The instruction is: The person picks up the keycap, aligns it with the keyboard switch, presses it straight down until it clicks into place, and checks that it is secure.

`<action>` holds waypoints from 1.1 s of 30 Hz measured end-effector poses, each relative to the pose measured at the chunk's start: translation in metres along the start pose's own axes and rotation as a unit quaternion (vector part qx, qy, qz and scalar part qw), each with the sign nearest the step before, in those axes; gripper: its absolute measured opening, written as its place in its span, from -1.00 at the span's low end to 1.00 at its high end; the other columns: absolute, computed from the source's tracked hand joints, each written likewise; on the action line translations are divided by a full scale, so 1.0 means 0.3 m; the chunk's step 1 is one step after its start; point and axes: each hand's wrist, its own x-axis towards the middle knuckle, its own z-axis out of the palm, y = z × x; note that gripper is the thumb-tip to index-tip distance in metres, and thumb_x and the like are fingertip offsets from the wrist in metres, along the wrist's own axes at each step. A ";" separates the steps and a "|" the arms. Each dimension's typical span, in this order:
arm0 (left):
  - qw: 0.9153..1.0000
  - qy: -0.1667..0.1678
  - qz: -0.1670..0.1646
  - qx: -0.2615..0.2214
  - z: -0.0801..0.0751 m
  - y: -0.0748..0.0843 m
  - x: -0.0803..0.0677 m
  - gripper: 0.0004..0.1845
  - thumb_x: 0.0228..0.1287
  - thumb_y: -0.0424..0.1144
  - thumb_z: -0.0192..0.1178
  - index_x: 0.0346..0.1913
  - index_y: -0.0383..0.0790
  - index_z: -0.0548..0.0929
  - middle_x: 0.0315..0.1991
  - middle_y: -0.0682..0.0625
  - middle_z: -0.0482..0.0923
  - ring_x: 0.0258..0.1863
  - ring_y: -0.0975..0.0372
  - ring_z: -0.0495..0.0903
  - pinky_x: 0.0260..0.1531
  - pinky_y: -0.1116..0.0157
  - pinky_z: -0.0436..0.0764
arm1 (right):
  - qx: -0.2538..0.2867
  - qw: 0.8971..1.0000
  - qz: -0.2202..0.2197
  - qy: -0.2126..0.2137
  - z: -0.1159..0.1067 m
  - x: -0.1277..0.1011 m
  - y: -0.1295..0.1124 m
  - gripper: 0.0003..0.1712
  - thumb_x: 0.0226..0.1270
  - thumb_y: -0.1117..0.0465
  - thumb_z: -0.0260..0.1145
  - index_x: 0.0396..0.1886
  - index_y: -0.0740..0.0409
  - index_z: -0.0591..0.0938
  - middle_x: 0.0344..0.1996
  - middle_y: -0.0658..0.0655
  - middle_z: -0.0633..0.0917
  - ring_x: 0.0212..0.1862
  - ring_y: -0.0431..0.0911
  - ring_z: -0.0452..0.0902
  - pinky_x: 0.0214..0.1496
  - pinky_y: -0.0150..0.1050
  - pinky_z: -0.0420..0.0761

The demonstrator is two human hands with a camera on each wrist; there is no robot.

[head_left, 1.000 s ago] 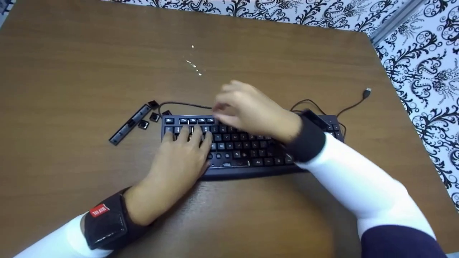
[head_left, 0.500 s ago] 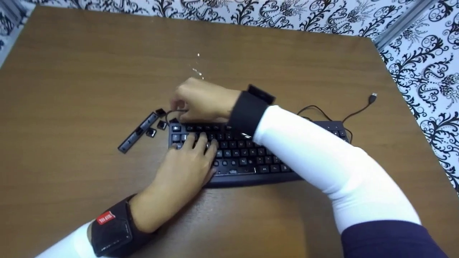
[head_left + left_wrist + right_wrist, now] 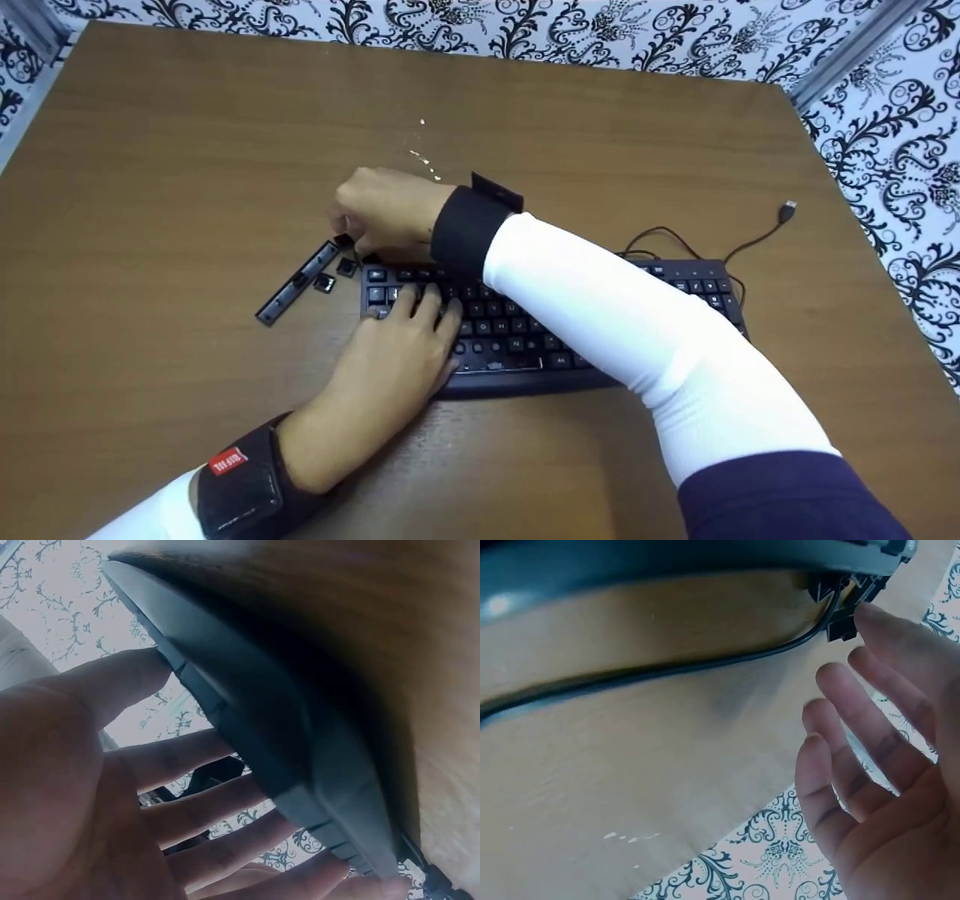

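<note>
Left hand point(image 3: 390, 352) lies flat, fingers straight, on the keyboard point(image 3: 555, 330); right hand point(image 3: 382, 210), fingers relaxed, nearer the loose keycaps point(image 3: 346, 267) left-of-centre.

**Black keys on brown wood**

The keyboard point(image 3: 600, 330) is black, as are its cable point(image 3: 742, 240), the loose keycaps point(image 3: 335, 274) and the wristbands point(image 3: 469, 225). The table point(image 3: 187, 150) is brown wood. The wall point(image 3: 885, 112) is white with black scrollwork. The sleeves point(image 3: 637, 345) are white.

1 keyboard point(image 3: 600, 330), 4 loose keycaps point(image 3: 325, 283), 1 spacebar point(image 3: 297, 283), 2 hands point(image 3: 397, 352)
</note>
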 end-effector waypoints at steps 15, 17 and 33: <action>1.000 0.009 -0.002 -0.006 -0.007 0.011 0.003 -0.39 0.15 0.17 0.36 0.15 -0.15 0.64 0.10 -0.14 0.63 0.05 -0.01 0.62 -0.45 0.11 0.71 | -0.053 0.999 -0.002 0.011 0.005 0.030 -0.029 -0.86 0.30 0.16 0.40 -0.18 0.07 0.71 -0.23 -0.01 0.72 -0.14 -0.07 0.60 -0.06 -0.14 0.61; 1.000 0.014 -0.001 -0.004 -0.003 0.010 0.004 -0.39 0.14 0.17 0.36 0.14 -0.15 0.64 0.10 -0.14 0.63 0.04 0.00 0.62 -0.46 0.12 0.71 | -0.054 0.998 0.000 0.011 0.008 0.035 -0.029 -0.87 0.29 0.17 0.40 -0.20 0.07 0.71 -0.26 -0.02 0.70 -0.18 -0.08 0.57 -0.10 -0.14 0.59; 1.000 -0.015 0.001 0.003 -0.006 -0.001 0.002 -0.39 0.21 0.18 0.32 0.19 -0.15 0.61 0.13 -0.15 0.61 0.10 -0.01 0.62 -0.38 0.07 0.75 | -0.013 0.999 0.043 0.024 0.006 -0.003 0.038 -0.92 0.28 0.29 0.35 -0.25 0.18 0.66 -0.25 0.09 0.72 -0.25 -0.07 0.54 -0.14 -0.20 0.58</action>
